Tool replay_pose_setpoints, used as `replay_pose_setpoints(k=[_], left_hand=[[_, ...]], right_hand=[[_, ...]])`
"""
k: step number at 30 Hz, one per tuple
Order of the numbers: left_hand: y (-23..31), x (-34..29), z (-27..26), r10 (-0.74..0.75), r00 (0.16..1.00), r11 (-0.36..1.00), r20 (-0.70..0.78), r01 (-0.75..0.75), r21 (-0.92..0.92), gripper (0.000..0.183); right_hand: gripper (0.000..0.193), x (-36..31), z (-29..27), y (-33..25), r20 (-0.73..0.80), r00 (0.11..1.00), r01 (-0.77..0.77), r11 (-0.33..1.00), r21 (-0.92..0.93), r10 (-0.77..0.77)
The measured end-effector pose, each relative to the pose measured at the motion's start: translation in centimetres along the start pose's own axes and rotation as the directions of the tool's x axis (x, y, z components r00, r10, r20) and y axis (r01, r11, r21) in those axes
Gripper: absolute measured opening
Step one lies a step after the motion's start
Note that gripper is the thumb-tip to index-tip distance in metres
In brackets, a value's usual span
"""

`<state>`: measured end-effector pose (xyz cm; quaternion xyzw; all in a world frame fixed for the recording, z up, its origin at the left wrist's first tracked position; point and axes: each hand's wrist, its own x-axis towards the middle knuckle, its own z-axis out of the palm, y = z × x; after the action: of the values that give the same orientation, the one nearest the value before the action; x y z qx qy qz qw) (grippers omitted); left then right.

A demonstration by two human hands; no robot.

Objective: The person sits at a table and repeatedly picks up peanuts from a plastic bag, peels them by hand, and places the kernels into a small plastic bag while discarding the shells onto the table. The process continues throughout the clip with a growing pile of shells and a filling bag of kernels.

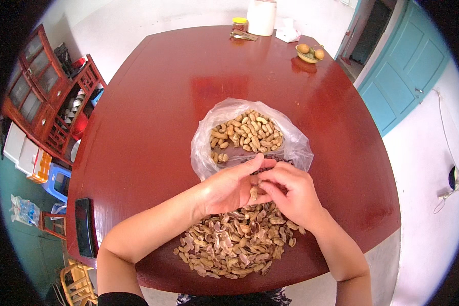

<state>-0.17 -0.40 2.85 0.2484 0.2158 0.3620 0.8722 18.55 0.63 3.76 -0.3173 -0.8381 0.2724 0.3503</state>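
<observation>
Cradling a peanut [254, 194] against the fingers of a loosely spread left hand [229, 191], mid-frame, just below the gathered fingertips of the right hand [291, 188]; cannot tell if pinching anything. Working between a plastic bag [205, 143] of whole peanuts [252, 130] above and shells [234, 250] at lower center.

Small tan peanut [254, 193], apparently, between hands [289, 186]

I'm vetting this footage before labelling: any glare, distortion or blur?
Head view: the fisheye bows the table's edges and darkens the picture's corners; head view, glare: pale sheen beside the phone, plus the fruit bowl's reflection; head view, focus: left hand, right hand and bagged peanuts look fairly crisp.
</observation>
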Motion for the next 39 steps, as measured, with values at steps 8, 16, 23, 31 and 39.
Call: replay_pose_setpoints(k=[8, 16, 23, 31, 39], left_hand=[[-0.4, 0.0, -0.3, 0.244, 0.961, 0.908, -0.129, -0.180, 0.379, 0.021], [-0.9, 0.4, -0.2, 0.597, 0.801, 0.606, -0.038, -0.420, 0.675, 0.011], [-0.7, 0.2, -0.6, 0.644, 0.765, 0.473, -0.001, -0.396, 0.787, 0.006], [-0.9, 0.2, -0.1, 0.726, 0.684, 0.222, 0.075, -0.337, 0.915, 0.014], [-0.2, -0.1, 0.0, 0.573, 0.819, 0.282, -0.012, -0.183, 0.942, 0.018]], right_hand=[[0.012, 0.8, -1.3, 0.6, 0.069, 0.889, -0.354, 0.583, 0.731, 0.453], [0.015, 0.6, -0.4, 0.6, 0.189, 0.831, -0.418, 0.363, 0.833, 0.523], [0.017, 0.6, 0.2, 0.5, 0.121, 0.878, -0.362, 0.475, 0.802, 0.464], [0.006, 0.3, 0.5, 1.2, 0.028, 0.904, -0.338, 0.675, 0.656, 0.426], [0.006, -0.1, 1.0, 0.6, -0.090, 0.953, -0.220, 0.861, 0.458, 0.291]])
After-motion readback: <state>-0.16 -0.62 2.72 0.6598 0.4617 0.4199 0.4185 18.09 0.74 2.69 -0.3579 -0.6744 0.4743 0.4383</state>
